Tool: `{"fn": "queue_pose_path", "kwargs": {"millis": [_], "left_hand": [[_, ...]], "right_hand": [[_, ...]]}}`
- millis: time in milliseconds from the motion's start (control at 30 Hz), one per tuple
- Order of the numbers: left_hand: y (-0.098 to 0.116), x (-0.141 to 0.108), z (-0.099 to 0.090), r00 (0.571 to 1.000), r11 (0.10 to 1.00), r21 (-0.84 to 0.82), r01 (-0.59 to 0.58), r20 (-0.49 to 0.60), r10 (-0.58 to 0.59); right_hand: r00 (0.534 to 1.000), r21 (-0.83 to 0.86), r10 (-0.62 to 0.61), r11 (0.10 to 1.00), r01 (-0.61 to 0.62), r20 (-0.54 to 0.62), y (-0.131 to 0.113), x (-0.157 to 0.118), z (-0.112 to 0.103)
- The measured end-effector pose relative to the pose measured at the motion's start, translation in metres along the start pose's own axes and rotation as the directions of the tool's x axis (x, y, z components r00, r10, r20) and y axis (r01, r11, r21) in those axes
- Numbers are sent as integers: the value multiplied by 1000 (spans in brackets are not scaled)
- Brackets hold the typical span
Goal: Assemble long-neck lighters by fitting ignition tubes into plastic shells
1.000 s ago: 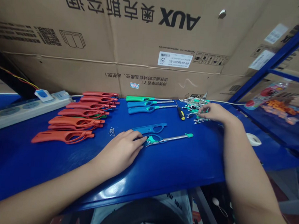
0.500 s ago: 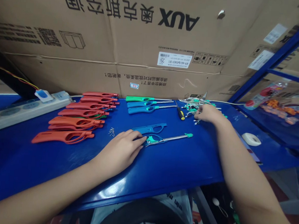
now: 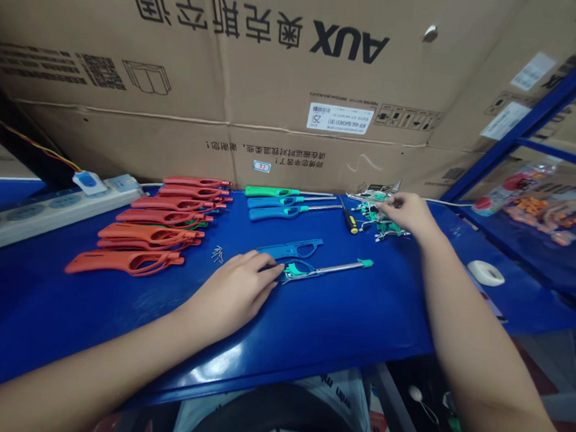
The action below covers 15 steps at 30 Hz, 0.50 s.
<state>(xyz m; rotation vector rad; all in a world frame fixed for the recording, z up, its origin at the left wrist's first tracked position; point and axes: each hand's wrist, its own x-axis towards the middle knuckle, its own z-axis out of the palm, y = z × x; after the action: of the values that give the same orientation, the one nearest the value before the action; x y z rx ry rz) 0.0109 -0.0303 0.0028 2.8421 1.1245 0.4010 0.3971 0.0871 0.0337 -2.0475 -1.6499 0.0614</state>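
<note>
Glossy blue surface, cardboard standing along far edge. Nearest front edge: left hand, fingers loosely bent over near end of unfinished lighter, mid-surface; firm grip or light touch, cannot tell. Just beyond: blue shell half. Toward far right corner: right hand, fingers and thumb nearly together at green-and-metal parts pile; whether holding piece, cannot tell. Step looks like part-picking; next move seemingly calls for freeing single piece, lighter kept steady.

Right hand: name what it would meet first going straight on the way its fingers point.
Most likely the pile of green and metal parts, since the right hand points into it; depth is unclear, so they may already touch.
</note>
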Motion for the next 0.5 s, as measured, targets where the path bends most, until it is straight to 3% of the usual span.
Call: {"fn": "queue_pose_path", "kwargs": {"millis": [167,233,333,400,500], "left_hand": [[3,-1,-2,997,988,-153,3,-77,-15],[7,1,-7,984,942,-335,15,-160,-73],[12,4,-12,955,766,-638,77,-173,-241],[14,7,-11,938,595,-790,149,-77,-337],[13,10,-4,918,363,-907,213,58,-393]], "right_hand": [[999,242,-43,969,40,4,-27,-12,3],[990,503,-129,861,79,64,-45,-24,7],[955,621,-291,760,190,64,-75,-51,14],[929,672,-368,694,256,26,-95,-73,19],[902,805,-431,540,243,17,-118,-104,27]]}}
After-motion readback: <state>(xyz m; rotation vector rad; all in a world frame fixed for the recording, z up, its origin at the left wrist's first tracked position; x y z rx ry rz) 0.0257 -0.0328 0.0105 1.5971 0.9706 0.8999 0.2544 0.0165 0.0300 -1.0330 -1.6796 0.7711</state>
